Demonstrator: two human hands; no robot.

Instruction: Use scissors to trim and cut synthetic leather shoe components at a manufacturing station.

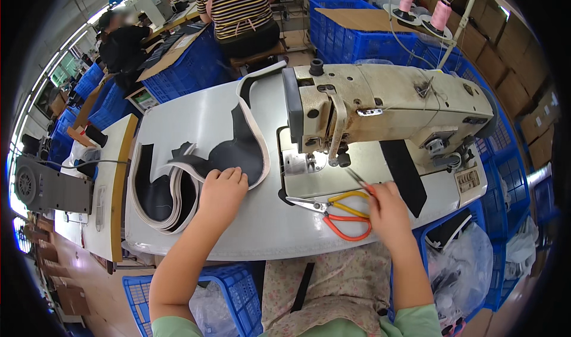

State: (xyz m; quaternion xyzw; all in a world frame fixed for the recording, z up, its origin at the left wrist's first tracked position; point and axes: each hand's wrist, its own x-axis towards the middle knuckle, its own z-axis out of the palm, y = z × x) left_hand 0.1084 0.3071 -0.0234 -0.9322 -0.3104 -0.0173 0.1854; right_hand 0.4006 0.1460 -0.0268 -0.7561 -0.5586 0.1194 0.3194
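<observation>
My left hand [222,195] is closed, its fingers curled over the pale edge of a curved black piece [238,151] that lies on the sewing table. To its left sits a stack of similar black pieces with whitish edges [156,188]. My right hand [390,217] is closed round tweezers [359,179] with red grips, their dark points toward the needle area. Beside that hand rest open scissors [322,207] with one yellow and one orange-red handle. A worn beige sewing machine [386,102] stands just beyond both hands.
A black strip [403,176] lies across the machine bed. Pink thread cones [441,16] stand behind the machine. Blue crates [229,295] flank my lap, and a side table [119,188] holds a grey motor unit [53,185]. Two people [241,13] sit farther back.
</observation>
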